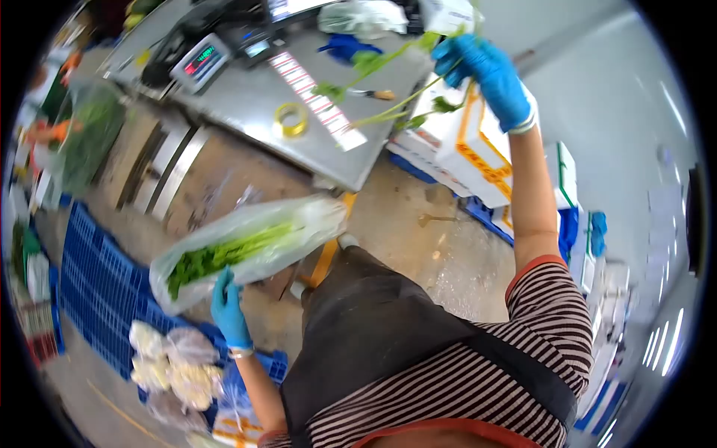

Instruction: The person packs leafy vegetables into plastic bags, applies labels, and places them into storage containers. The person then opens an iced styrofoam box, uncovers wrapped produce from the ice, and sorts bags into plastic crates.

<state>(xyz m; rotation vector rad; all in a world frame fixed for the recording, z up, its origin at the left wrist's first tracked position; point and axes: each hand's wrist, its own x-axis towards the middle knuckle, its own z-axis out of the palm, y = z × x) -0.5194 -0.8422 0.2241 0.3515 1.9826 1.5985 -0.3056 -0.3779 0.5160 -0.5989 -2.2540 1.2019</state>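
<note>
One blue-gloved right hand [484, 81], closed on thin leafy stems [397, 113], which extend over the tabletop [337, 168]; one blue-gloved left hand [231, 312], touching a translucent plastic bag [326, 215], grip uncertain. The bag lies near the tabletop and contains leafy green stalks [235, 254]. Tabletop items: tape roll [290, 119], label strip [317, 101], lit scale [200, 63].

Grey metal table [328, 163], brownish floor [467, 280], pale wall [612, 82], probably ceiling lights [673, 342].
</note>
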